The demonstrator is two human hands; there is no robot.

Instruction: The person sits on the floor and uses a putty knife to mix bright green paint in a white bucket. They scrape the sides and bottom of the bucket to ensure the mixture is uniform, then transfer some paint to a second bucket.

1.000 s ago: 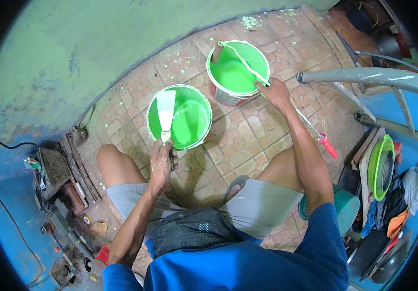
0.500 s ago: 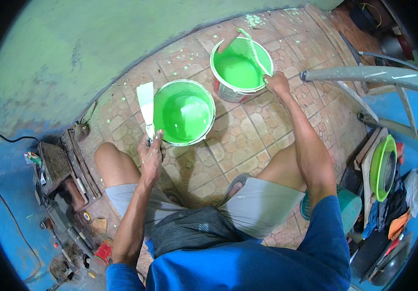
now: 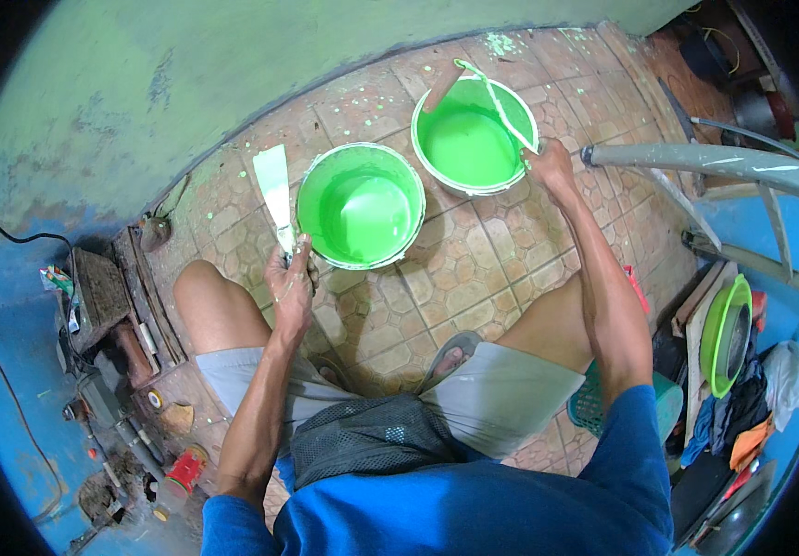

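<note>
My left hand (image 3: pixel 290 278) is closed round the handle of a putty knife (image 3: pixel 272 185), its wide, paint-smeared blade pointing up and away. Its thumb lies close against the near-left rim of a paint bucket (image 3: pixel 362 267) holding bright green paint; whether it touches cannot be told. Farther right, my right hand (image 3: pixel 551 167) grips the near-right rim of a second bucket (image 3: pixel 475 192), also with green paint. A paint-coated rod (image 3: pixel 501 109) crosses that bucket from a brown cylinder (image 3: pixel 442 88) at its far-left rim to my right fingers. Whether they hold the rod too is hidden.
A green wall (image 3: pixel 233 56) borders the paint-spotted tile floor (image 3: pixel 455 278). Grey metal tubing (image 3: pixel 696 157) juts in from the right. At lower right stand a teal basket (image 3: pixel 588 403), a lime basin (image 3: pixel 726 335) and piled cloths. A pump (image 3: pixel 107 403) and clutter lie at left.
The right-hand bucket now shows less of its outer side and more of its opening. The left bucket sits slightly farther away in view. Both hands keep their holds, and the view has shifted a little.
</note>
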